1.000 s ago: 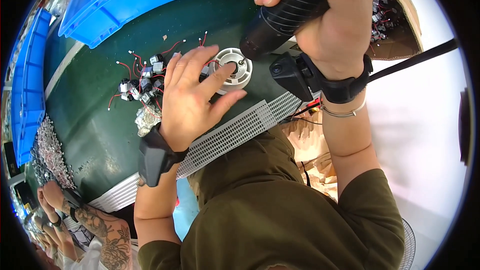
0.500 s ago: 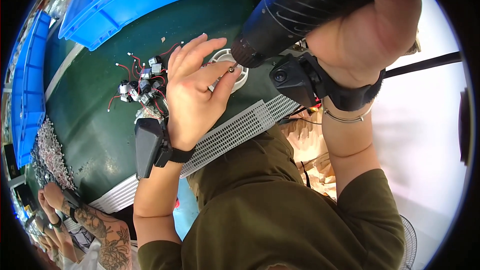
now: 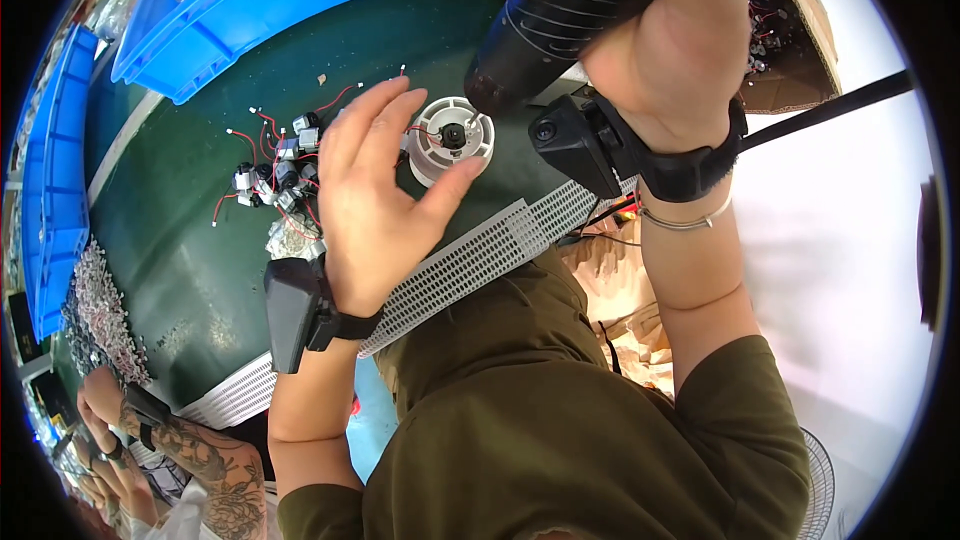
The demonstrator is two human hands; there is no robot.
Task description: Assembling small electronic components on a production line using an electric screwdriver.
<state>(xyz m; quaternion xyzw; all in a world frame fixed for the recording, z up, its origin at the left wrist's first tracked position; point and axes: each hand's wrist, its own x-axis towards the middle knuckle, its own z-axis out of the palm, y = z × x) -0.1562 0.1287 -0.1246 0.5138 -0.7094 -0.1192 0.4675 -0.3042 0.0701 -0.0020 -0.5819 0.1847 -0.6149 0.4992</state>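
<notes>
Bright light pales the white wall [image 3: 850, 240] (with soft shadows); the green tabletop [image 3: 195, 265] shines faintly; edges bend toward 4 black corners.

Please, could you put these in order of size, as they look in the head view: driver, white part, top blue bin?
1. Top blue bin, cut off by the picture's edge.
2. Driver, partly covered by the right hand; nearness to the camera may enlarge it.
3. White part.
</notes>
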